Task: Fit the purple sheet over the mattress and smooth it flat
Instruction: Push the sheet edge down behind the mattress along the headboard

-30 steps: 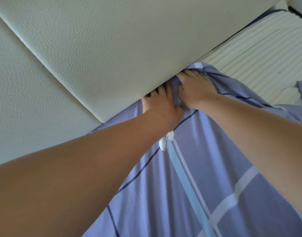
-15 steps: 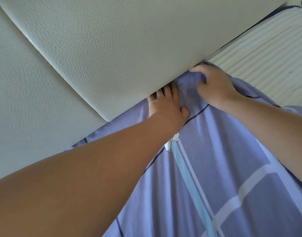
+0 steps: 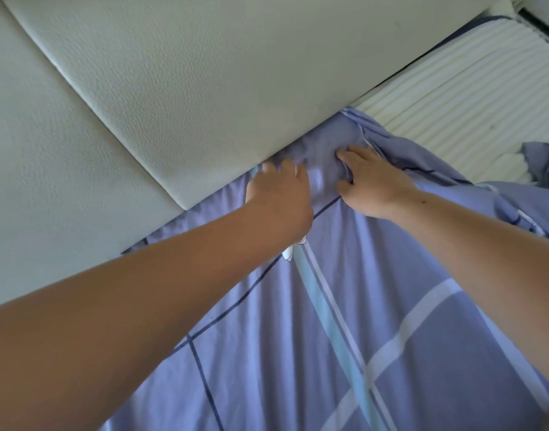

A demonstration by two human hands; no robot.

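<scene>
Head view: the purple sheet (image 3: 344,306) covers the mattress (image 3: 472,98) from centre to 6 o'clock, and bare ribbed mattress shows at 2 o'clock. The left hand (image 3: 276,194), fingers extended, presses the sheet's edge against the cream headboard (image 3: 204,73). Just beside it, the right hand (image 3: 372,185), fingers curled, pinches a bunched fold.

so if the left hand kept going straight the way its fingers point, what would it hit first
Most likely the lower edge of the cream padded leather headboard, just ahead of it. The left hand rests on the purple checked sheet, aimed at that seam; whether it would slip under is unclear.
</scene>
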